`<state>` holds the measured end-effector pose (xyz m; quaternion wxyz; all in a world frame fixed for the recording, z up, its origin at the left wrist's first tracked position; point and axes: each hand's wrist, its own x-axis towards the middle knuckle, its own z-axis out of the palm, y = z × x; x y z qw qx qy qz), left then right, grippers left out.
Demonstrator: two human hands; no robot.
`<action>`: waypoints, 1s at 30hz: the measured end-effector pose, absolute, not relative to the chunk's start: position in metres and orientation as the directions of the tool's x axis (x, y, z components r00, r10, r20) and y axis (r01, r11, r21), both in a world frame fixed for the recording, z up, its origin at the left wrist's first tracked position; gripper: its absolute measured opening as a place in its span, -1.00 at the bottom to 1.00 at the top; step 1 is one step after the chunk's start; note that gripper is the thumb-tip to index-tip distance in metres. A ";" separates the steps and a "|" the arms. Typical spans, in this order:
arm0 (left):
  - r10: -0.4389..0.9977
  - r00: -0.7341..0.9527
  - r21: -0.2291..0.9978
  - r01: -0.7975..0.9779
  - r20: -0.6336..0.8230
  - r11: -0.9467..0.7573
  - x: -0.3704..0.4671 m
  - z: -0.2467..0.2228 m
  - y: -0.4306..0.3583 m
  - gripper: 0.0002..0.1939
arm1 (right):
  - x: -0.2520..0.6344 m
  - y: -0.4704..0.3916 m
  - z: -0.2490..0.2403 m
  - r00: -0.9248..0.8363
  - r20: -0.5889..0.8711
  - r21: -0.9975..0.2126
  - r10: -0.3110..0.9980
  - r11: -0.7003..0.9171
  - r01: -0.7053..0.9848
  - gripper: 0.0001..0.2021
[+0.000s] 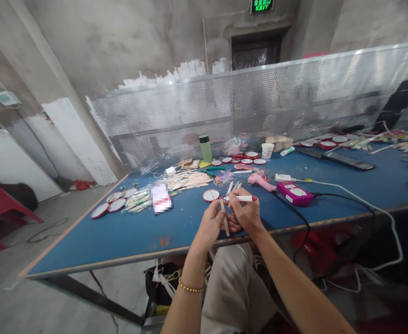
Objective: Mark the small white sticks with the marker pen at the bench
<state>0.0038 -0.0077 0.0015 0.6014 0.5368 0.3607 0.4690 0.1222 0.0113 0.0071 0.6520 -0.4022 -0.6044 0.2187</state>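
Note:
My left hand point(213, 221) pinches a flat wooden craft stick point(226, 226) upright near the table's front edge. In my right hand point(246, 213) is a white marker pen point(241, 198) with a red end, its tip at the top of the stick. Just beyond my hands lies a round white disc with a red rim point(211, 195). Several more white pens point(230, 187) rest right behind my right hand. A pink glue gun point(261, 182) lies to the right, beside a purple box point(295, 193) with a black cable.
On the blue table point(127, 246), a pile of wooden sticks point(190, 179) and several red-rimmed discs point(117, 204) lie at the left. A green bottle point(206, 149) and a paper cup point(267, 150) stand at the back, before a perforated metal screen point(176, 111). A white cable point(357, 194) runs right.

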 end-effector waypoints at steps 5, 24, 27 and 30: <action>0.954 0.291 0.985 -0.175 0.065 -0.013 0.004 0.001 -0.007 -0.59 | 0.122 0.010 0.008 0.167 0.611 -0.789 0.774 0.577 0.212 -0.79; 0.949 0.305 0.982 -0.190 0.077 -0.019 0.004 0.000 -0.006 -0.57 | 0.123 0.015 0.003 0.161 0.644 -0.763 0.748 0.613 0.205 -0.80; 0.951 0.302 0.983 -0.185 0.072 -0.016 0.004 0.001 -0.006 -0.56 | 0.123 0.015 0.004 0.158 0.645 -0.761 0.748 0.609 0.221 -0.79; 0.952 0.298 0.984 -0.178 0.067 -0.013 0.004 0.002 -0.007 -0.57 | 0.123 0.013 0.005 0.158 0.647 -0.758 0.746 0.609 0.232 -0.80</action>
